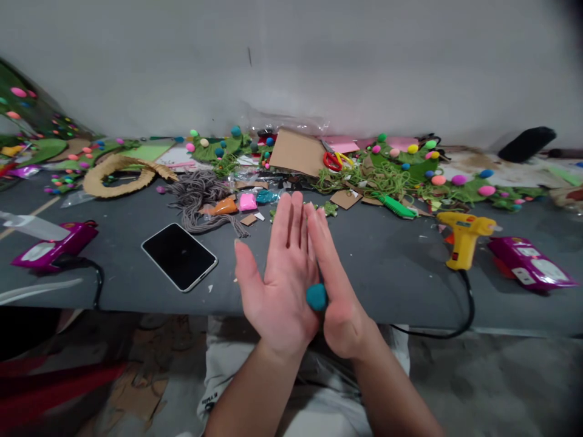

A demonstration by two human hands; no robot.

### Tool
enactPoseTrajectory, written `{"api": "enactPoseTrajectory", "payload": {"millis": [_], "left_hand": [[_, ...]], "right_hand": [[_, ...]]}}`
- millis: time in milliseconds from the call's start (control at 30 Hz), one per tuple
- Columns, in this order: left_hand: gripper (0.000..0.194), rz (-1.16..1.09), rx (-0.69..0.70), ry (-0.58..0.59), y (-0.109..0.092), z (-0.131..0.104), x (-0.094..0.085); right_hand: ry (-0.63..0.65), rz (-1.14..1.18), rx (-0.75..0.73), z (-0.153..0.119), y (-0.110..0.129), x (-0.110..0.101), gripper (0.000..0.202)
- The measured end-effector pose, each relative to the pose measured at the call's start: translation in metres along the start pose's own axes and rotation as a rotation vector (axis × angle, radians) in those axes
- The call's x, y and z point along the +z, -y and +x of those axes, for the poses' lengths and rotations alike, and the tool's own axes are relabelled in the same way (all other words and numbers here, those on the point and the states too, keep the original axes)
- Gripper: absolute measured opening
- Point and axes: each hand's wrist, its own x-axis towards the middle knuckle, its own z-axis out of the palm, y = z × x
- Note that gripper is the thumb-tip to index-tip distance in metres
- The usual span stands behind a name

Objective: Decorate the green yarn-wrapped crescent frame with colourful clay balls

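A small teal ball, apparently modelling clay (316,297), rests between my palms near the table's front edge. My left hand (282,297) is palm up and open, its fingers stretched forward and the thumb out to the side. The ball touches the inner side of that palm. Turned on edge, my right hand (339,297) has straight fingers, with its palm facing the ball and its fingertips close to the left fingers. Beyond the fingertips lie small packets of orange clay (225,206), pink clay (248,201) and teal clay (266,196).
A phone (180,256) lies left on the grey table (392,279). To the right are a yellow glue gun (465,233) with a trailing cord, a purple packet (532,262) and a green cutter (396,205). Red-handled scissors (332,161), grey yarn (195,194) and cardboard (296,152) line the back.
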Motion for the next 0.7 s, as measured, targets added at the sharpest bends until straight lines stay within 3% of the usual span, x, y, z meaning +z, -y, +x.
{"api": "enactPoseTrajectory", "payload": {"millis": [167,300,533,700], "left_hand": [[0.065,0.064,-0.002,0.043,0.015,-0.008,-0.003],[0.067,0.123,-0.021,0.124,0.021,-0.013,-0.006],[0.083,-0.042,-0.058,-0.027,0.01,-0.003,-0.006],[0.078,-0.02,-0.018,-0.032,0.012,0.005,-0.011]], "right_hand": [[-0.067,-0.139,0.066,0.007,0.02,0.005,0.092],[-0.151,-0.147,0.05,0.023,0.013,0.0,0.093],[-0.185,-0.053,0.067,0.023,-0.019,-0.005,0.073],[-0.083,-0.025,0.088,0.002,-0.013,0.001,0.073]]}}
